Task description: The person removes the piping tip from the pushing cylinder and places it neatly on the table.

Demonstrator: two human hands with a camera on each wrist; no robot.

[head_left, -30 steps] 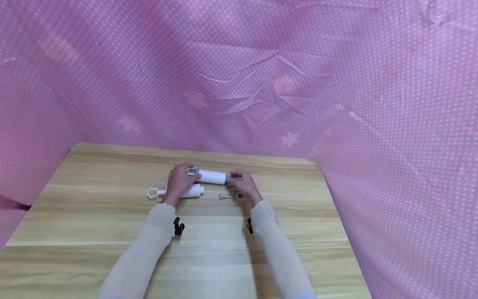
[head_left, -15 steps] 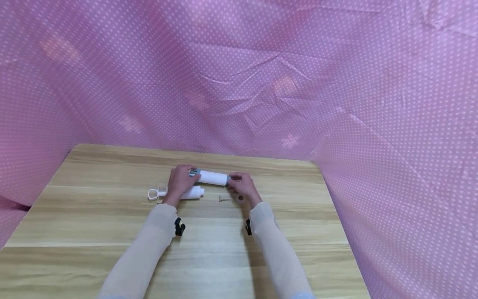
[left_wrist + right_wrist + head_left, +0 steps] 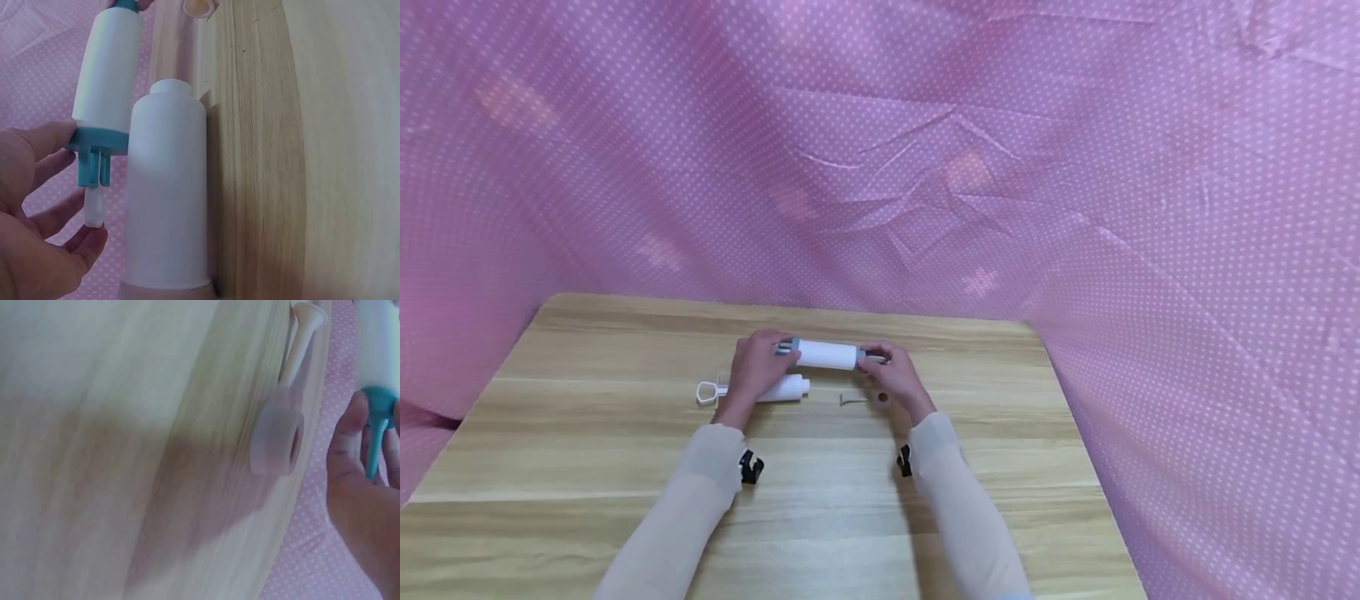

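A white tube with teal ends [image 3: 827, 355] is held level between both hands, near the back of the table. My left hand [image 3: 756, 367] grips its left end; in the left wrist view the thumb is on the teal collar [image 3: 100, 141], and a white tab sticks out below teal prongs. My right hand [image 3: 893, 375] pinches the other teal cap [image 3: 379, 403], which narrows to a slim teal nozzle [image 3: 374, 447]. Below the left hand lies a white bottle-shaped cylinder [image 3: 167, 181] with a short neck, partly hidden by the hand in the head view.
A white loop handle [image 3: 707, 392] lies at the cylinder's left end. By the right hand are a pale ring-shaped piece [image 3: 272, 440] and a thin pale stick with a flared end [image 3: 303, 340]. Pink dotted cloth [image 3: 880, 167] hangs behind the wooden table [image 3: 820, 517].
Both hands stay on the teal-ended tube, which has shifted only slightly. The right hand's fingers have opened out a little around its nozzle end. The things on the table have not moved.
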